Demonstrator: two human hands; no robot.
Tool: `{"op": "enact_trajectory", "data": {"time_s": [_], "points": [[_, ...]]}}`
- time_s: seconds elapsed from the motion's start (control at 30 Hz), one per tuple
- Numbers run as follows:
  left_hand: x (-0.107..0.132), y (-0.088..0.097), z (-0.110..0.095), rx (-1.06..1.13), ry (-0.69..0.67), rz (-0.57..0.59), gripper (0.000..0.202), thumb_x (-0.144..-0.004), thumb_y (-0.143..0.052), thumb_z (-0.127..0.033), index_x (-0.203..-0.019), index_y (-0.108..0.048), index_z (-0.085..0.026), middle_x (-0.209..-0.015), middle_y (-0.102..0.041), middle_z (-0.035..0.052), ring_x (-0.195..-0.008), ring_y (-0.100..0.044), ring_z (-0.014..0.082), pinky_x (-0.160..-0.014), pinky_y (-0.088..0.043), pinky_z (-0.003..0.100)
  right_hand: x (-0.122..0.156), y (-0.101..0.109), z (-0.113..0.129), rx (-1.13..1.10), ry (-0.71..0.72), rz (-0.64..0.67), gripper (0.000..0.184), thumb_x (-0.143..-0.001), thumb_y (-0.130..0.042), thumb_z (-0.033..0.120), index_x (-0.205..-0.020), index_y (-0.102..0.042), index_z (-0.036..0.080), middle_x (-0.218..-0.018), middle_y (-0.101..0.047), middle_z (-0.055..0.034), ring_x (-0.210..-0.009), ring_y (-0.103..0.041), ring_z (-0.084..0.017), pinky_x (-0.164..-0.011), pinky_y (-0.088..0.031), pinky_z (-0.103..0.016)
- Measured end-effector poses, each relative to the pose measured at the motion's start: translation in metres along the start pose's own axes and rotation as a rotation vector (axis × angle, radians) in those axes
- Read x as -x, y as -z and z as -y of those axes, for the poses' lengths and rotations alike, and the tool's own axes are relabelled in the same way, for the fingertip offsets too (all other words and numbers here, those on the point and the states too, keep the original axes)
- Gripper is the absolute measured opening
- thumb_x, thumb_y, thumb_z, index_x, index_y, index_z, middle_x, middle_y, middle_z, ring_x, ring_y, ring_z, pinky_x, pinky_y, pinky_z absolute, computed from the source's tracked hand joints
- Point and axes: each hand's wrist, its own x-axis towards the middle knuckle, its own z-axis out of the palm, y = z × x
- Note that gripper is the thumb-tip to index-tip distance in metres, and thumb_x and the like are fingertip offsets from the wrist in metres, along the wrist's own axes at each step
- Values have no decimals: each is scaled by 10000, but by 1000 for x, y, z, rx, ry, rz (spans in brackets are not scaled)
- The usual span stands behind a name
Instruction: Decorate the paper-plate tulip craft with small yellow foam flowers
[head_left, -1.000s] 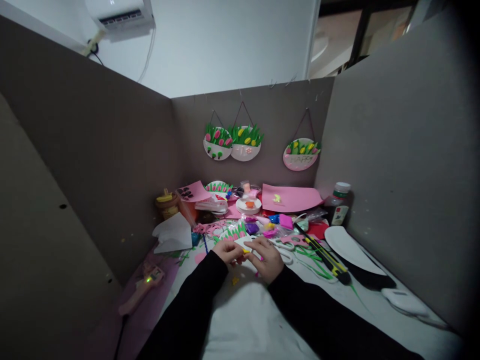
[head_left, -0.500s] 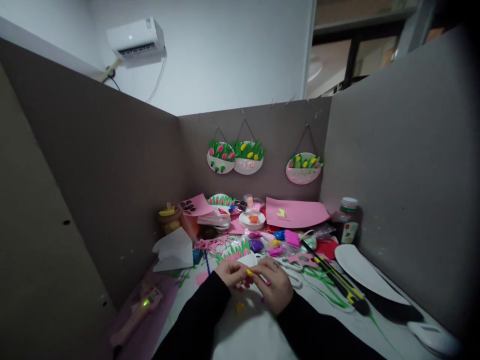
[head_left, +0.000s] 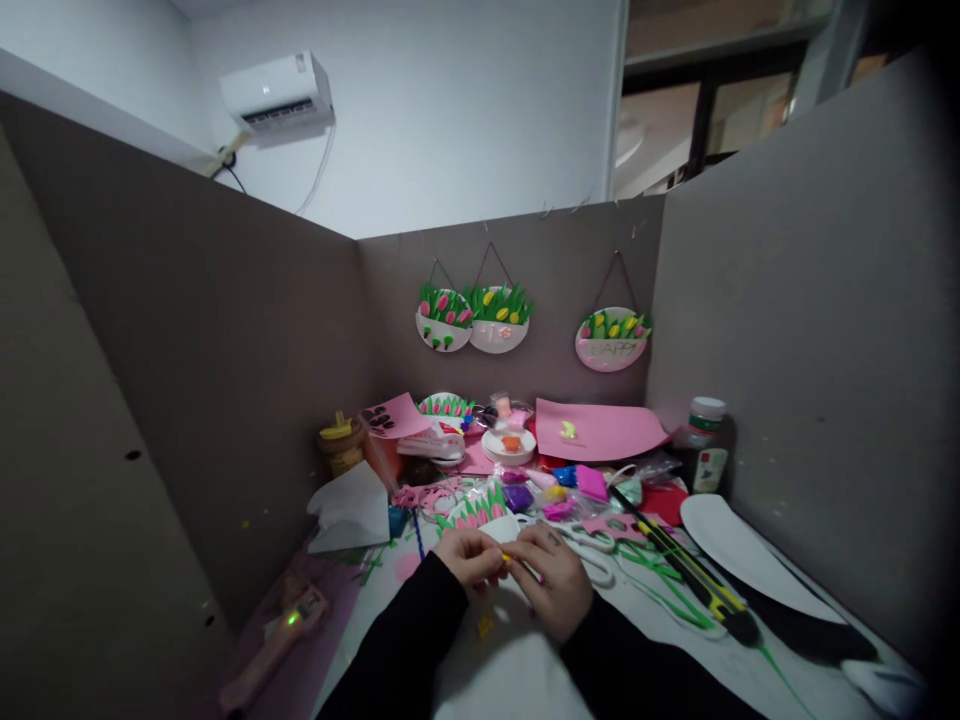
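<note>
Low in the middle of the head view, my left hand (head_left: pixel 466 560) and my right hand (head_left: pixel 553 580) meet fingertip to fingertip. Pinched between them is a small yellow piece of what looks like modelling clay (head_left: pixel 506 557), mostly covered by the fingers. Below the hands, yellow bits (head_left: pixel 485 626) lie on the white table surface. Just beyond my fingers rests a white paper plate (head_left: pixel 501 528) decorated with green leaves and pink tulips. White-handled scissors (head_left: pixel 596 567) lie close to the right of my right hand.
A yellow-black cutter (head_left: pixel 705 580) and green strips (head_left: pixel 675 585) lie to the right. Bagged clay, such as a pink block (head_left: pixel 592 484), sits behind. A pink glue gun (head_left: pixel 281 640) is at left. A lidded bottle (head_left: pixel 706 440) stands by the right partition (head_left: pixel 810 330).
The view has shifted slightly, so everything sits a little lower and to the right. Both hands keep together on the yellow piece, which is now more covered by the fingers.
</note>
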Motion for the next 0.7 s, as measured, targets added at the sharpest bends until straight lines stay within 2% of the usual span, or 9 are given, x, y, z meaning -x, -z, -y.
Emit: {"op": "enact_trajectory", "data": {"time_s": [0.13, 0.23, 0.33, 0.4, 0.47, 0.53, 0.6, 0.7], "points": [[-1, -2, 5, -2, 12, 21, 456, -611, -619, -561, -672, -603, -110, -588, -580, 19, -487, -499, 84, -403, -384, 196, 0, -2, 1, -2, -3, 2, 178, -826, -487, 158, -751, -643, 197, -673, -525, -31, -680, -500, -152, -615, -419, -273], [-4, -1, 8, 16, -5, -35, 399, -599, -648, -510, -642, -581, -119, -534, -566, 7, -434, -467, 80, -381, -361, 201, -1, -2, 0, -4, 9, -10, 183, -820, -476, 135, -718, -621, 184, -678, -523, -26, -688, -508, -148, -624, -422, -268], [-8, 5, 6, 167, -4, -252, 291, -618, -641, -413, -620, -545, -138, -479, -531, -16, -397, -442, 78, -353, -312, 194, -5, 3, -5, -11, -6, -121, 136, -816, -481, 148, -752, -598, 175, -723, -537, -34, -708, -527, -151, -633, -441, -269], [-10, 10, 3, 348, 6, -415, 208, -606, -628, -325, -655, -513, -159, -539, -544, -24, -439, -478, 83, -360, -307, 183, -7, 7, -10, -9, -45, -210, 107, -819, -489, 167, -802, -594, 172, -768, -549, -44, -711, -538, -151, -613, -450, -263], [-12, 12, 2, 470, 19, -484, 196, -568, -620, -241, -709, -505, -167, -593, -543, -35, -464, -484, 72, -381, -318, 176, -7, 8, -15, -11, -59, -223, 111, -823, -498, 182, -857, -603, 176, -798, -554, -48, -718, -546, -151, -603, -458, -258], [-12, 8, 4, 471, 25, -437, 221, -571, -616, -244, -759, -535, -159, -532, -485, -58, -404, -420, 53, -377, -298, 182, -5, 6, -16, -21, -35, -174, 128, -825, -506, 185, -889, -616, 185, -798, -552, -46, -733, -551, -154, -623, -468, -264], [-11, 1, 8, 391, 7, -332, 266, -633, -592, -376, -763, -568, -144, -432, -396, -76, -339, -339, 50, -352, -244, 196, -2, 2, -16, -32, -7, -118, 146, -826, -507, 177, -911, -625, 191, -781, -538, -42, -731, -547, -154, -639, -472, -273], [-9, -10, 14, 111, -44, -144, 404, -649, -566, -533, -566, -533, -140, -357, -390, -53, -317, -322, 51, -353, -213, 206, 1, -4, -14, -37, 12, -72, 184, -829, -500, 154, -955, -629, 190, -762, -510, -41, -711, -535, -151, -626, -471, -275]]}}
